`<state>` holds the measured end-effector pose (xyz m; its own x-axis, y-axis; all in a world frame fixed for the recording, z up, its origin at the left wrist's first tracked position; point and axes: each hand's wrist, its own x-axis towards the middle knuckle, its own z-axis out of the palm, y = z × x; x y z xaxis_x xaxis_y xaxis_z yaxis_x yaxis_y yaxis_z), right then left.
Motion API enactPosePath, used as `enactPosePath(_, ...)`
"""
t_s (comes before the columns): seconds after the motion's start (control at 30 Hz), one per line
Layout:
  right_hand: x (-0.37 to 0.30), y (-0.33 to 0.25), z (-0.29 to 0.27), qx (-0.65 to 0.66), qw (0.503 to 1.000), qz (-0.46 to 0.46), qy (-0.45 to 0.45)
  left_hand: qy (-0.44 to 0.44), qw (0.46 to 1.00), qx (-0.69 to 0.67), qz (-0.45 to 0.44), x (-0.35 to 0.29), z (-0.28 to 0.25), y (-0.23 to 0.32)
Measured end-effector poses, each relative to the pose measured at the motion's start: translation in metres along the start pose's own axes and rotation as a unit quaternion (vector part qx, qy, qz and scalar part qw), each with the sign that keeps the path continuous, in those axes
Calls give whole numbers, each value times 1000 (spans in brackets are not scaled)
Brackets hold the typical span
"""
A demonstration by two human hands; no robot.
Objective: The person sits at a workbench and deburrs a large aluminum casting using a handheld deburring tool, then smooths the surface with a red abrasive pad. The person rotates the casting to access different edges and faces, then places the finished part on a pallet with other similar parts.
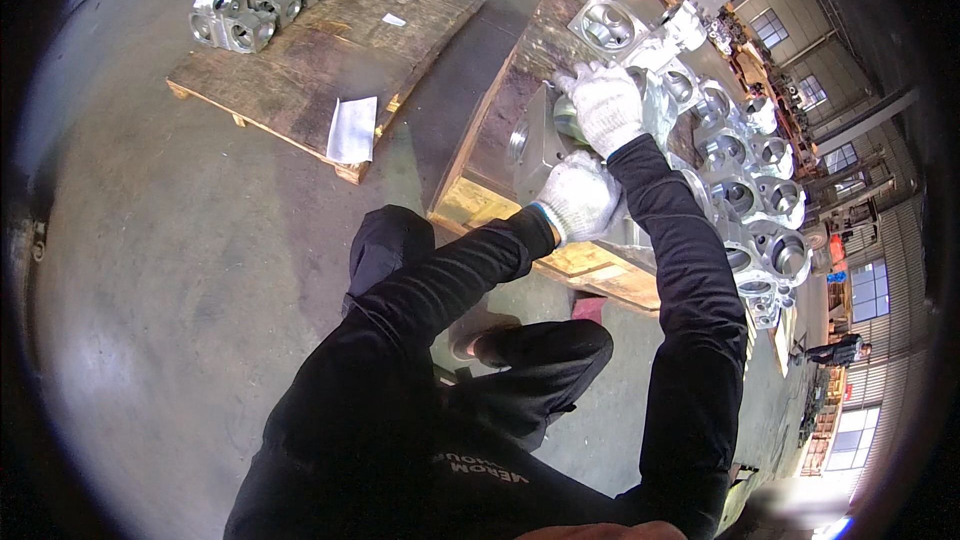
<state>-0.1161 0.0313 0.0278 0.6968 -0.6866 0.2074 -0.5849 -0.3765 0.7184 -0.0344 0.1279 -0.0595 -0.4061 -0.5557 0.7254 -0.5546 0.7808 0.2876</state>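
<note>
Both my hands wear white knit gloves and are on a silver metal casting (546,144) with round bores, near the front left of a wooden pallet. My left hand (580,197) is curled against its near side, the fingers partly hidden. Beyond it, my right hand (603,106) bends its fingers over the casting's far upper part. Part of the casting is covered by the gloves and my right forearm. Another casting (608,26) with a large round opening lies just past my right hand.
Many similar castings (736,197) crowd the right side of the same pallet (480,202). Across the floor at left, a lower wooden pallet (300,80) bears a row of castings (232,18) and a white paper sheet (352,130). A person (838,351) stands far right.
</note>
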Motion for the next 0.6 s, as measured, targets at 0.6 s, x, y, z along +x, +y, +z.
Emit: enactPosePath(0.6, 6, 1, -11, -16, 996, -83, 34, 23, 1000, 1, 20, -24, 2, 7)
